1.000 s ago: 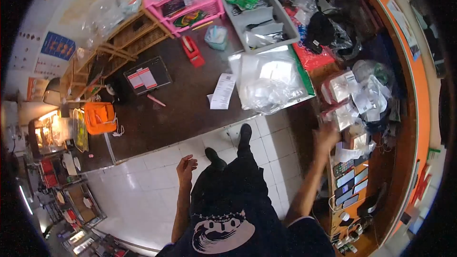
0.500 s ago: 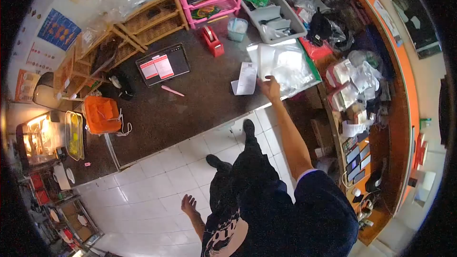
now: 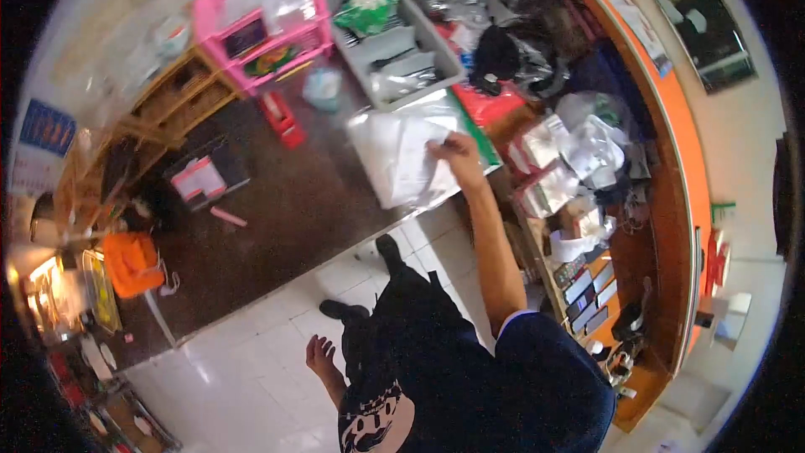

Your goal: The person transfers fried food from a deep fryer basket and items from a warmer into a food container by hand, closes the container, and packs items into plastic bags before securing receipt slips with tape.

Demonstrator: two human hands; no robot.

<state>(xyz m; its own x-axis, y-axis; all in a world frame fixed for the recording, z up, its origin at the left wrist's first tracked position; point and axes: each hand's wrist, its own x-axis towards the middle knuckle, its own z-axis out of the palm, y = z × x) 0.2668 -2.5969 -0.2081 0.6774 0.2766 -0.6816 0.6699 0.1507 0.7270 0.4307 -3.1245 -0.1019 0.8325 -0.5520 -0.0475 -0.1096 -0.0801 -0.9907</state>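
My right hand [image 3: 457,153] is over the clear plastic bags [image 3: 377,147] near the counter's front edge. Its fingers are pinched at the edge of a white printed paper slip [image 3: 415,151], which lies over the bags and is blurred. Under the bags, a green-edged sheet [image 3: 476,130] shows on the right. My left hand [image 3: 320,355] hangs low above the tiled floor, fingers apart, holding nothing.
On the dark counter [image 3: 293,201] are a red tape dispenser [image 3: 282,120], a tub [image 3: 322,87], a pink pen [image 3: 228,216] and an orange basket [image 3: 132,263]. Behind stand a grey tray [image 3: 453,67] and pink rack [image 3: 210,33]. Several phones [image 3: 579,287] lie at the right.
My right hand came from the right side to the counter and took hold of the paper slip, which has moved right onto the bags. My left hand stays low. The view has shifted.
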